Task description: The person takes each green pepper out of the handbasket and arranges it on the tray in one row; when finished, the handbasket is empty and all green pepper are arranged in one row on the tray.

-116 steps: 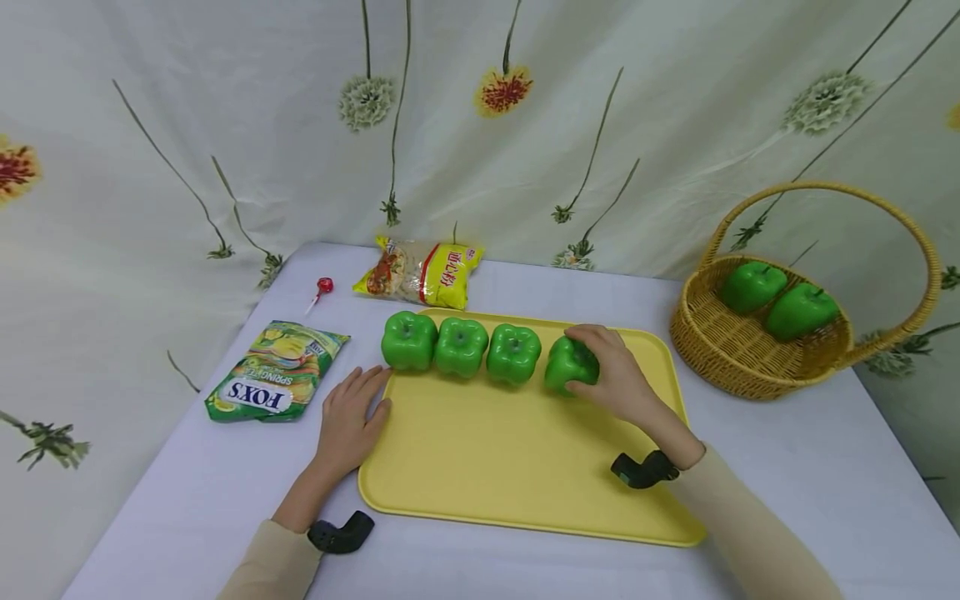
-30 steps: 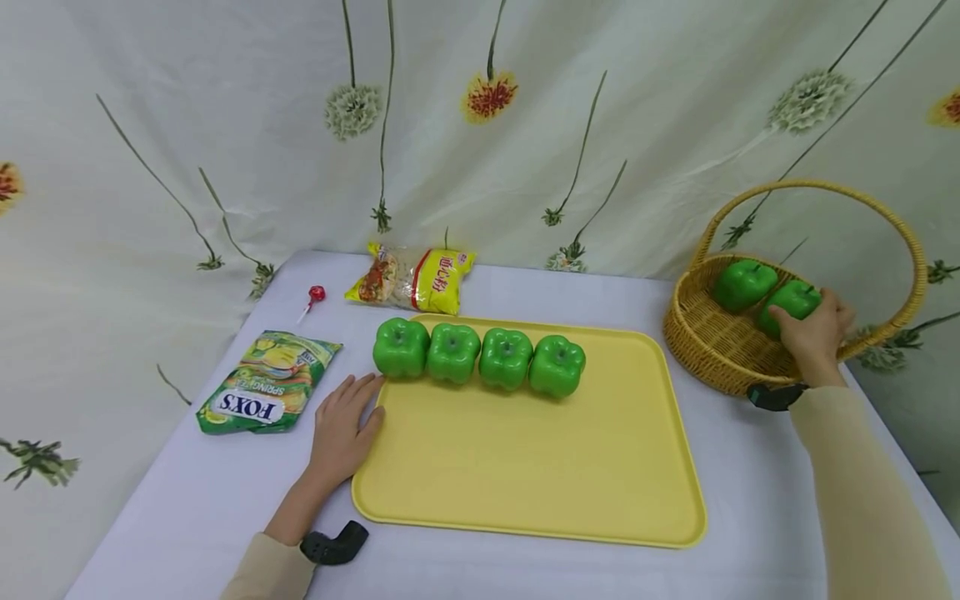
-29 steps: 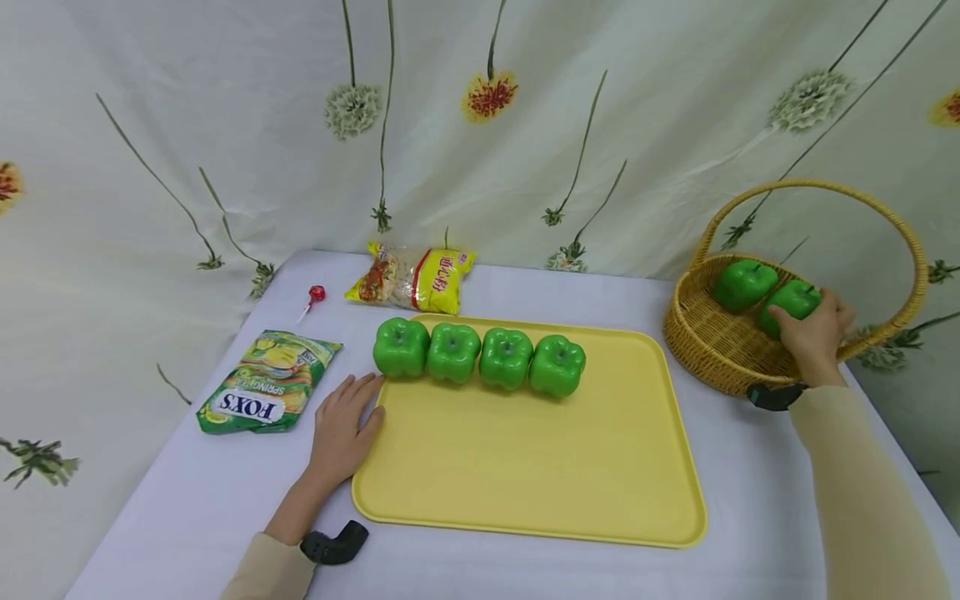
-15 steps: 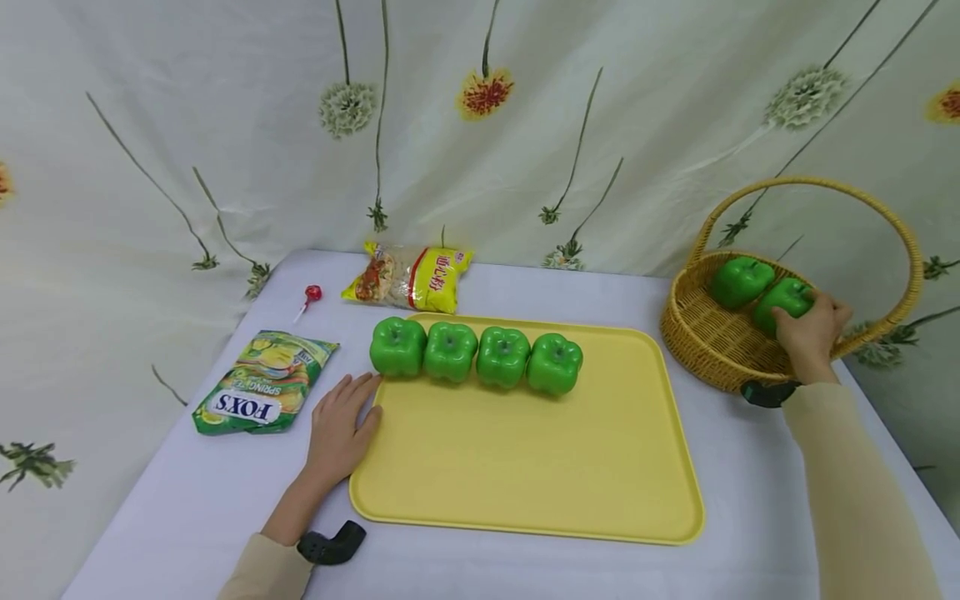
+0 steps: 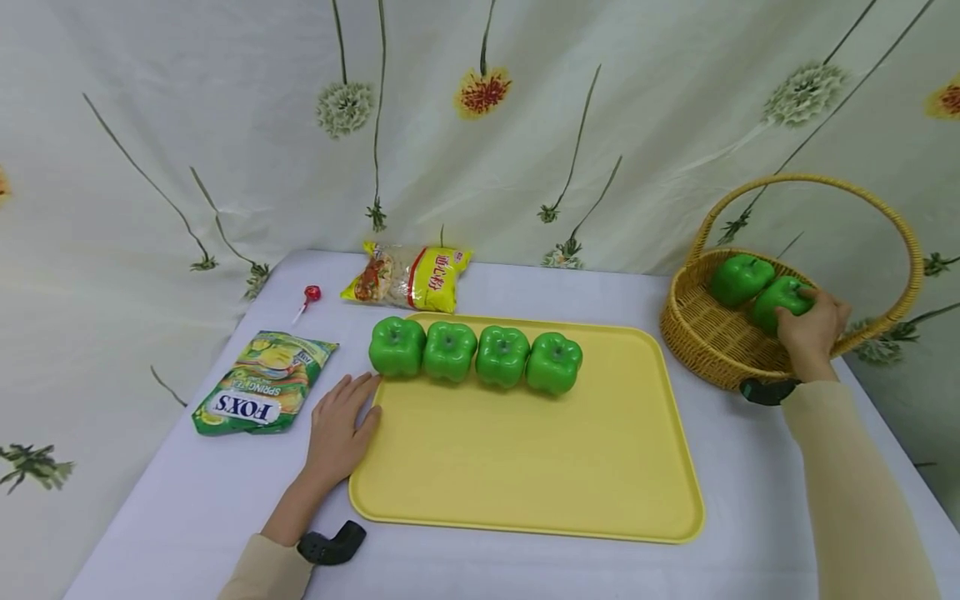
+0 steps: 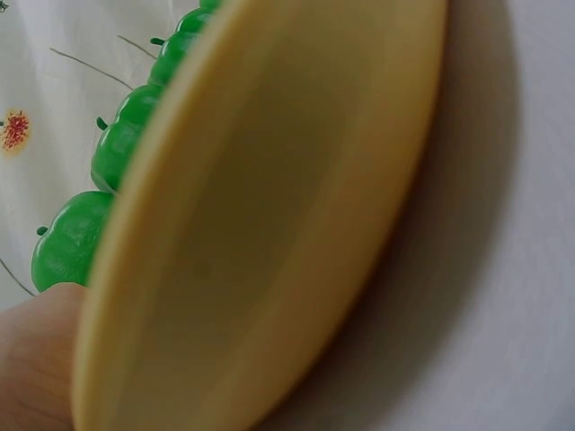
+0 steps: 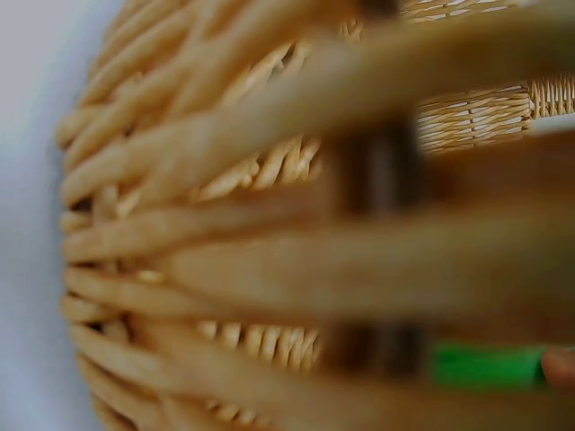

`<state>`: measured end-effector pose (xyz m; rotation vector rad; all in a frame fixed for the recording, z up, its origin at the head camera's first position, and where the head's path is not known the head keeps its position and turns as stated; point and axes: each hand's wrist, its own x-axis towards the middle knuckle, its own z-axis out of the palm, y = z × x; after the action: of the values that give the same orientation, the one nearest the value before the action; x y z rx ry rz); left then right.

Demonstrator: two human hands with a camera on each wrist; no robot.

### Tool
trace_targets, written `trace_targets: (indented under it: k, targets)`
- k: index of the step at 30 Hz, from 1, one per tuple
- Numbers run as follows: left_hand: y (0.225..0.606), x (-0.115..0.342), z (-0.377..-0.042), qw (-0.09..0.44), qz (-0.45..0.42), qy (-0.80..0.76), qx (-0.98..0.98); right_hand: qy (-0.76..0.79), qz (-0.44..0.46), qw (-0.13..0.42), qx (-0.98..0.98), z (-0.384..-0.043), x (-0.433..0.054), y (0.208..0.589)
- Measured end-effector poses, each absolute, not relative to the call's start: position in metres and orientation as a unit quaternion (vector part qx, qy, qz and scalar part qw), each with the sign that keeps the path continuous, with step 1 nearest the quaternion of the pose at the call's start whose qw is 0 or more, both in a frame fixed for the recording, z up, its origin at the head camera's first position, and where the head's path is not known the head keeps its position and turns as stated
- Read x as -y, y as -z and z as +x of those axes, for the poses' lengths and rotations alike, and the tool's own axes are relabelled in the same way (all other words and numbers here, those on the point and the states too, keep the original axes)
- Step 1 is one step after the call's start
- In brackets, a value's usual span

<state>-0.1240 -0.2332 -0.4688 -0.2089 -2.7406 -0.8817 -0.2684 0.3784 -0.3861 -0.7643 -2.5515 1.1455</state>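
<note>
In the head view my right hand point(image 5: 813, 329) reaches into a wicker basket point(image 5: 705, 350) and holds a green bell pepper point(image 5: 778, 305), thumb on the near side and a fingertip on top. Another green bell pepper point(image 5: 741, 279) lies beside it. My left hand point(image 5: 341, 425) rests with extended fingers at the left edge of a yellow tray point(image 5: 525, 467). A row of several green bell peppers point(image 5: 502, 357) stands along the tray's far side, the leftmost near my left fingertips. Through the weave in the right wrist view, a green pepper point(image 7: 485, 365) and a fingertip show.
A green FOX'S candy bag point(image 5: 262, 383) lies left of the tray. Behind it is a red lollipop point(image 5: 312, 294). A yellow and clear food packet point(image 5: 408, 277) lies behind the pepper row. The basket's tall handle point(image 5: 817, 179) arches above its opening.
Since the earliest frame, my right hand has let go of the fourth pepper on the tray and moved right into the basket. Lately a finger shifted over the pepper's top. The left hand stays.
</note>
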Motion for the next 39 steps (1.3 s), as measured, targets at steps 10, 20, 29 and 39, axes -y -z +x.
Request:
trace_targets:
  k: [10, 20, 29, 39]
  targets:
    - [0.472, 0.231, -0.124, 0.121, -0.072, 0.307, 0.941, -0.372, -0.260, 0.150, 0.878, -0.258, -0.375, 0.382]
    - [0.470, 0.234, -0.124, 0.124, -0.070, 0.299, 0.944, -0.353, -0.214, 0.186, 0.892, -0.227, -0.351, 0.357]
    - [0.468, 0.234, -0.124, 0.118, -0.066, 0.300, 0.944, -0.382, -0.142, 0.207, 0.890, -0.186, -0.301, 0.351]
    - [0.469, 0.234, -0.124, 0.121, -0.068, 0.300, 0.944, -0.432, 0.024, 0.220, 0.874, -0.158, -0.242, 0.357]
